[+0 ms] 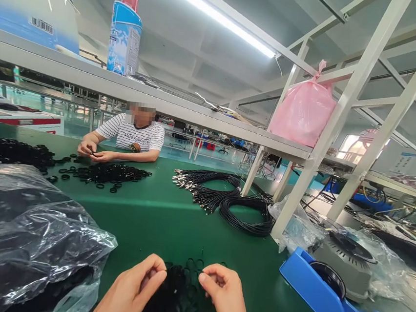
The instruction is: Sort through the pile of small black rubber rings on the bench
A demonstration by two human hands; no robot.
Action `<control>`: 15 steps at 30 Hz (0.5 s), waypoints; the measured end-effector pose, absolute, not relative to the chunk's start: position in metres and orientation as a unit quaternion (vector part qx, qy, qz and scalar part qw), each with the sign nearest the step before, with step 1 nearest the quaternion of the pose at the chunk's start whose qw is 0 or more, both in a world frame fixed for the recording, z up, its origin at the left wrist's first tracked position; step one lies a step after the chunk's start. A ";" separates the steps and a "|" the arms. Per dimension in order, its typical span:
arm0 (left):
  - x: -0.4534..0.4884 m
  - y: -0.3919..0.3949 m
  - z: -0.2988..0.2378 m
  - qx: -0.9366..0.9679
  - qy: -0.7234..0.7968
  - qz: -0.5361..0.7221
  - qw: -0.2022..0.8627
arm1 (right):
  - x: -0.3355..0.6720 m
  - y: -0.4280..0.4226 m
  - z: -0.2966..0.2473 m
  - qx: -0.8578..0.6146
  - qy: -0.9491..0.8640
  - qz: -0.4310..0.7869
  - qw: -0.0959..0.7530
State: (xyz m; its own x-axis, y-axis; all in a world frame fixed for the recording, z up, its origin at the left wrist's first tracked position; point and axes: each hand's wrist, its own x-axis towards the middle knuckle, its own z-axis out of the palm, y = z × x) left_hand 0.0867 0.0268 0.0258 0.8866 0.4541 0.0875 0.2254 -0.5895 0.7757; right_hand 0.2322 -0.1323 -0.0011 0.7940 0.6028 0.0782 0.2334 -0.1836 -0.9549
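My left hand (140, 283) is closed in a pinch at the left edge of a pile of small black rings (169, 294). What sits between its thumb and forefinger is too small or hidden to make out. Facing it, my right hand (223, 287) also pinches thumb against forefinger, just right of several loose black rings (193, 292). Whether a ring is caught in those fingertips cannot be seen clearly. The hands are apart, with the rings lying on the green tabletop (142, 228) between and below them.
A clear plastic bag of black pieces (35, 227) lies at left. Across the table a person (140, 134) handles a ring behind another ring heap (106, 173). Coiled black cables (226, 192) rest near a white post (301, 184). A blue tape dispenser (330, 300) stands at right.
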 end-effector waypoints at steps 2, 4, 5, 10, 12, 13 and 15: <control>0.083 0.026 0.025 0.901 0.188 0.135 0.368 | 0.228 -0.130 -0.001 -0.751 -0.290 0.149 0.574; 0.085 0.026 0.023 0.919 0.160 0.157 0.326 | 0.226 -0.129 -0.003 -0.740 -0.300 0.150 0.582; 0.088 0.026 0.020 0.925 0.142 0.169 0.309 | 0.226 -0.128 -0.005 -0.733 -0.303 0.156 0.589; 0.113 0.026 0.008 0.951 0.075 0.175 0.242 | 0.227 -0.127 -0.016 -0.699 -0.333 0.188 0.604; 0.117 0.026 0.007 0.949 0.078 0.175 0.249 | 0.228 -0.128 -0.018 -0.704 -0.345 0.190 0.591; 0.117 0.025 0.008 0.941 0.087 0.174 0.276 | 0.227 -0.128 -0.018 -0.713 -0.348 0.188 0.579; 0.113 0.024 0.010 0.910 0.109 0.167 0.364 | 0.224 -0.128 -0.016 -0.724 -0.347 0.187 0.565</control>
State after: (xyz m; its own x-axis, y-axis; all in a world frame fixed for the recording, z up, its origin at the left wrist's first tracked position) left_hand 0.1125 0.0245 0.0097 0.9200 0.3209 0.2251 0.0772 -0.7113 0.6986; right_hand 0.2243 -0.1280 -0.0158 0.6890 0.7146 0.1207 0.2908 -0.1200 -0.9492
